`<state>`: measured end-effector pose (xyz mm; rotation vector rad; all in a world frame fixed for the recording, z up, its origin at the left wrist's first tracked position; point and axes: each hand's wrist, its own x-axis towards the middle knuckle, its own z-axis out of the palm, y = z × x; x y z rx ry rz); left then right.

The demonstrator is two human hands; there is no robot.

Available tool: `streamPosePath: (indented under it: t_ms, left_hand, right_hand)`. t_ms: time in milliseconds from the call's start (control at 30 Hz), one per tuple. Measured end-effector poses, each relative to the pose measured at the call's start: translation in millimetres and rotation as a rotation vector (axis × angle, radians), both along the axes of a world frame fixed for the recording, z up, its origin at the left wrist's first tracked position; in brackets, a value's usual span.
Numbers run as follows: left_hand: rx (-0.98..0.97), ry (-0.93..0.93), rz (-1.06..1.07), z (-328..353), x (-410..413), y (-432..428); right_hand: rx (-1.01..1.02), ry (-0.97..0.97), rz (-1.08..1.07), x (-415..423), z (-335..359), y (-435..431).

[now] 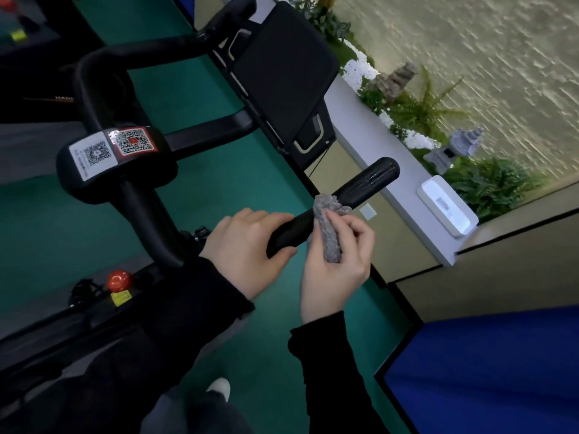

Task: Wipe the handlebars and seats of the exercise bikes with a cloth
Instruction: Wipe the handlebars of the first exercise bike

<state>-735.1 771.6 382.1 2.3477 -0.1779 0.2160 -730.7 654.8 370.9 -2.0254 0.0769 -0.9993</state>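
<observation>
step: handlebar (360, 191) being wiped w/ cloth (329, 236). cloth wrapped round its middle, pinched by right hand (340, 270). handlebar held tight by left hand (247, 249), just beside cloth. next: cloth to be slid to tip, prob. w/ firm rub.

Green floor (235, 170) carries the black bike (141, 195). White shoe (219, 388) on floor, below bike. Right of bike, grey ledge (354, 120): ferns (426, 111), stone lantern (454, 148), white box (446, 206).
</observation>
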Motion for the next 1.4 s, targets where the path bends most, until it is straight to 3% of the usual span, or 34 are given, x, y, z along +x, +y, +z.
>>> streamPosePath:
  t_ms: [200,533,767,900,1033,1400]
  left_hand:
    - [0.01,0.012,0.005,-1.5,-0.2,-0.2]
    - [0.041,0.068,-0.012,-3.1,-1.1,1.5]
    - [0.022,0.091,-0.029,-3.1,-0.2,1.8]
    - [0.012,0.09,-0.033,-3.6,0.3,2.4]
    - [0.011,0.087,-0.019,-4.5,0.6,1.8]
    - [-0.01,0.051,-0.038,-4.0,-1.0,3.8]
  right_hand:
    - [-0.141,0.091,0.13,0.3,9.9,-15.8]
    - [0.031,0.01,-0.099,-0.6,-2.7,6.0]
    - [-0.304,0.088,-0.03,7.5,18.9,-16.4]
    - [-0.321,0.114,-0.096,25.6,39.6,-32.2]
    - [-0.414,0.133,-0.007,9.2,26.8,-13.2]
    - [-0.324,0.065,-0.089,26.9,30.8,-24.2]
